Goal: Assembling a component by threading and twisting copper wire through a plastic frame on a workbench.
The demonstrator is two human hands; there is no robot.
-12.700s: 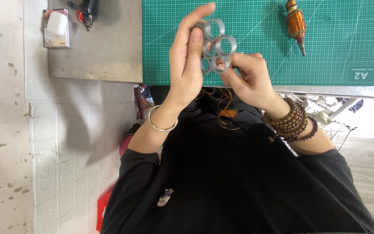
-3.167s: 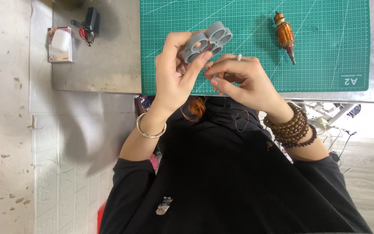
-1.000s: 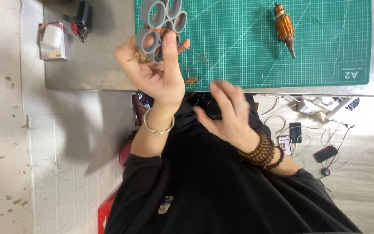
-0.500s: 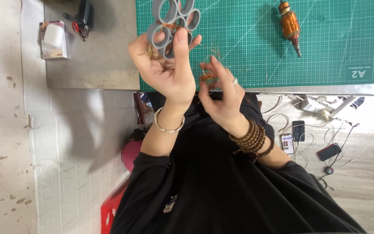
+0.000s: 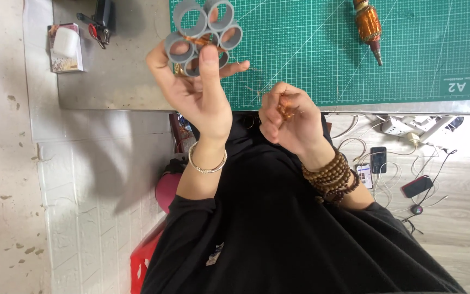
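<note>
- 1 grey ring cluster (image 5: 202,32) sits gripped in our left hand (image 5: 197,92), some copper wire wound at its centre.
- Our right hand (image 5: 289,117) pinches the wire's loose end (image 5: 285,109); most rings look bare, by our judgement.

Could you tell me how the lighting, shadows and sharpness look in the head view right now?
Head view: even, soft light, no glare on the green mat; a broad soft shadow falls on the white wall under the table edge; the left hand with the grey rings and the right hand are sharp, with no visible blur; the frame appears upside down.
</note>
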